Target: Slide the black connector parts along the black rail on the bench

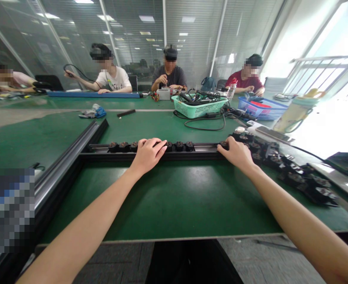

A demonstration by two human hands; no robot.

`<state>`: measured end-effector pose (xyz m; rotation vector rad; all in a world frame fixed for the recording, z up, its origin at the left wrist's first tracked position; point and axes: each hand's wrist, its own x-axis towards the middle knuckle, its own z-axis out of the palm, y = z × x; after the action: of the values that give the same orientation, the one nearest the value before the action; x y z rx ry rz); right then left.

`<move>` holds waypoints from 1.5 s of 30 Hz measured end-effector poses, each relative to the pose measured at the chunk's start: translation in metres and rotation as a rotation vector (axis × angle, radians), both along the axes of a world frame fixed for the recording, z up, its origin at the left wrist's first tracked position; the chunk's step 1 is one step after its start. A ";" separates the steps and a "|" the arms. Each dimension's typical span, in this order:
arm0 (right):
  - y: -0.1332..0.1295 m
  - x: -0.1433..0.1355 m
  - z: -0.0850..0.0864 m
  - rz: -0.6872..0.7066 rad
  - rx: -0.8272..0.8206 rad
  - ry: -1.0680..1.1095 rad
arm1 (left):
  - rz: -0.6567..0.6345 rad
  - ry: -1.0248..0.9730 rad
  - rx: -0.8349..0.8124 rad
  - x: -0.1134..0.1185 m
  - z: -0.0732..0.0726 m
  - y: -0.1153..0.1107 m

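Modules (189, 146) in a row, seated in a dark track (191, 155) across a green table (197, 193). Left hand (149, 154) palm-down over the row; cannot tell whether gripping. Right hand (238, 153) near the track's right end, thumb and fingers grasping a lone module (224, 145). Longer rail (61, 167) at the track's left end; dark parts (295, 172) heaped right of the right hand.

The rail (203, 149) looks matt black outside, shiny metal inside; its black modules (179, 146) look plastic. The green surface (191, 197) is smooth, faintly glossy; the basket (197, 112), plastic; the blue-grey bundle (95, 111), cloth.
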<state>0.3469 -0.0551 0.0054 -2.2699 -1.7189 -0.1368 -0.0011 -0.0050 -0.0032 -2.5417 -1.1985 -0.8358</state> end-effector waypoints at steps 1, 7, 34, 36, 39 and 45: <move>0.000 0.000 0.000 -0.001 0.004 -0.005 | 0.001 0.001 -0.002 0.000 0.000 0.000; -0.002 0.000 0.003 -0.005 0.034 0.009 | -0.003 -0.012 -0.015 0.001 0.001 -0.001; -0.002 0.001 0.004 0.009 0.025 -0.030 | -0.004 -0.014 -0.020 0.001 0.001 -0.001; -0.002 0.001 0.004 0.006 0.023 -0.030 | -0.005 -0.016 -0.021 0.001 0.001 0.000; -0.002 0.001 0.004 0.004 0.021 -0.035 | -0.006 -0.013 -0.020 0.000 0.001 0.000; -0.003 0.001 0.004 0.010 0.019 -0.041 | -0.003 -0.010 -0.024 0.001 0.002 -0.001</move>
<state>0.3476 -0.0578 0.0094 -2.2597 -1.7418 -0.1973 -0.0001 -0.0064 -0.0010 -2.5619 -1.2154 -0.8409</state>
